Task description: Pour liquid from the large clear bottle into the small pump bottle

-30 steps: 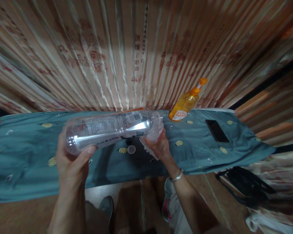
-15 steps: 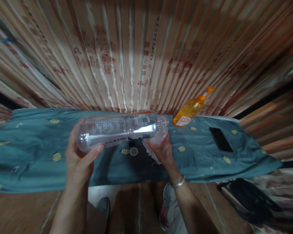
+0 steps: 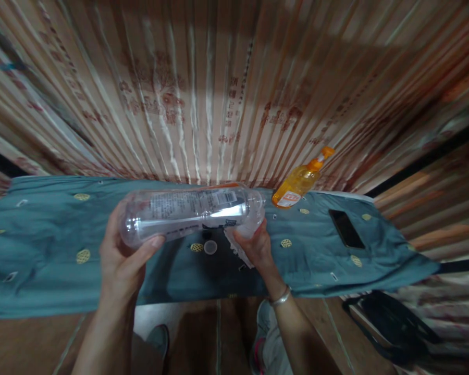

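1. Bottle (image 3: 191, 211) of clear plastic, labelled, lies sideways above the teal cloth (image 3: 47, 234), its neck to your right.
2. Your left hand (image 3: 125, 255) is clamped round its base end, thumb on the near side.
3. Your right hand (image 3: 257, 244) is closed on a white tissue (image 3: 237, 247) against the neck end; you cannot tell how firmly it grips the plastic beneath.
4. An orange pump bottle (image 3: 297, 185) stands just beyond the neck, near the far edge, an obstacle on that side.
5. Between your hands, a small round disc (image 3: 210, 247) lies on the cloth.
6. Farther right, a phone (image 3: 346, 228) lies flat, well apart from your fingers.
7. A pleated curtain (image 3: 203, 94) hangs close behind the far edge.
8. The near edge runs beneath your forearms; cloth stretches left of your left hand and between your right hand and the phone.
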A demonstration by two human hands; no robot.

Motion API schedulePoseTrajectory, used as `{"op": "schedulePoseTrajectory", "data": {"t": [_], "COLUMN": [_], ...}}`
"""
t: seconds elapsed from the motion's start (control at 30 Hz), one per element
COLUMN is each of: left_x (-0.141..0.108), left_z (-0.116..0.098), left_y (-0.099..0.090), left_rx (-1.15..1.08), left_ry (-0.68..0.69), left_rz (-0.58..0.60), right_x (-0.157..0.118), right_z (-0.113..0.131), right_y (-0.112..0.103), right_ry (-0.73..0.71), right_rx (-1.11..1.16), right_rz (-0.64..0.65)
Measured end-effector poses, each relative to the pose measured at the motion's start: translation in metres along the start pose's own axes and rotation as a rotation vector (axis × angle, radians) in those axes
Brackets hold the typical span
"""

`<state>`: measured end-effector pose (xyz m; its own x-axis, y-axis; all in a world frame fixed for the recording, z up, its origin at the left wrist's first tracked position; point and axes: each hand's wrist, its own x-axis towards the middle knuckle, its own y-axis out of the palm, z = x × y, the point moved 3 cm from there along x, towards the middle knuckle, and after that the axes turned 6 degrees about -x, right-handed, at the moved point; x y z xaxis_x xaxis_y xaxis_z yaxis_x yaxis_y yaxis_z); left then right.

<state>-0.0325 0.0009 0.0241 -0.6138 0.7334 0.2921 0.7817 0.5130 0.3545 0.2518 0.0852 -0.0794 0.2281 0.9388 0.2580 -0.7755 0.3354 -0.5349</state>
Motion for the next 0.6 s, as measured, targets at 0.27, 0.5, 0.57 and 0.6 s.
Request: {"op": "schedulePoseTrajectory", "data": {"t": [0.27, 0.5, 0.57, 0.6], "left_x": [0.001, 0.002, 0.003, 0.003], "left_z": [-0.002, -0.009, -0.011, -0.012], "left_y": [0.003, 0.014, 0.018, 0.019], "left_rx": [-0.024, -0.075, -0.084, -0.083], "left_ry": [-0.001, -0.005, -0.01, -0.008], "left_rz": [-0.013, -0.036, -0.051, -0.056], "right_x": [0.0, 0.001, 0.003, 0.003], "right_z": [0.004, 0.003, 0.002, 0.001], "right_y": [-0.001, 0.0, 0.001, 0.001], "right_ry": [0.008, 0.007, -0.021, -0.031], "right_rx": [0.001, -0.002, 0.01, 0.015], "right_rz": [-0.003, -0.01, -0.012, -0.007]}}
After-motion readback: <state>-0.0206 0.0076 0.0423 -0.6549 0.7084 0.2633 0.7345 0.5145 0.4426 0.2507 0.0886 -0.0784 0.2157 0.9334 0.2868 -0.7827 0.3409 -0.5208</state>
